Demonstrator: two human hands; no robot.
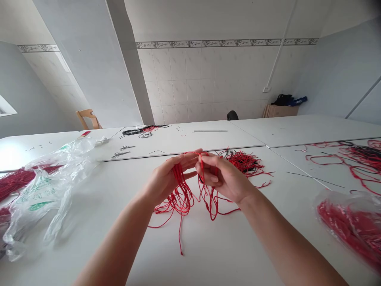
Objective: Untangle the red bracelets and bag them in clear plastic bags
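Note:
Looped red cords hang from my left hand, whose fingers are bent around the strands. My right hand is closed on red cord as well, with its thumb and forefinger pinched near the left fingertips. A strand runs between the two hands, and more loops dangle below the right one. One loose cord end trails down toward the table's near side. Just beyond my right hand lies a heap of red and black cords with frayed-looking ends.
Left: a crumpled clear plastic bag beside dark red cord bundles. Farther back lie scissors, black cords and a ruler. Right: a bag of red cords and tangled red and black cords. The white table has seams.

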